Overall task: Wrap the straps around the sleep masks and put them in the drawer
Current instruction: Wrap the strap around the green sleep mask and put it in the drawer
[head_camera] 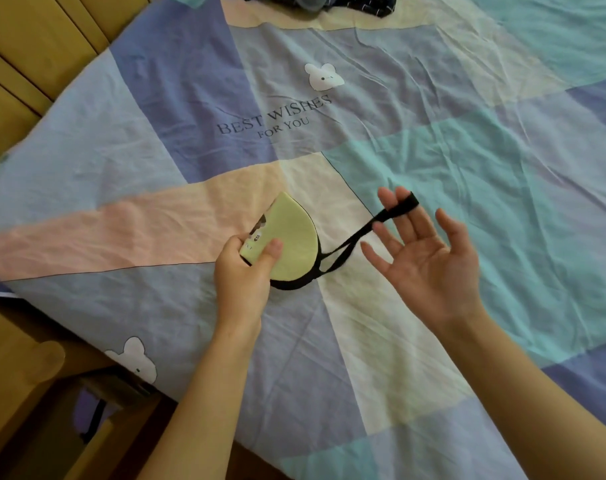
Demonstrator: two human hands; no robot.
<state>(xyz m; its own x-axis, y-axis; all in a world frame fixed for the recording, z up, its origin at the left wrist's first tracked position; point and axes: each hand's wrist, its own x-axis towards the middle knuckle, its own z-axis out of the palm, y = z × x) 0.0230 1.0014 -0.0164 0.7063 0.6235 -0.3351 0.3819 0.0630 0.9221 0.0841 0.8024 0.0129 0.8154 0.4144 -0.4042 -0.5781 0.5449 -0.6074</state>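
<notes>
While left hand (241, 271) grips mask (287, 240), right fingers (398, 216) splayed, strap (360, 233) looped.

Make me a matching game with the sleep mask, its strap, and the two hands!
Things:
1. sleep mask
2. strap
3. left hand
4. right hand

States:
A. black, stretched out
B. open, strap looped over a finger
C. pale yellow-green, folded
D. gripping the mask

Pairs: 1-C, 2-A, 3-D, 4-B
</notes>
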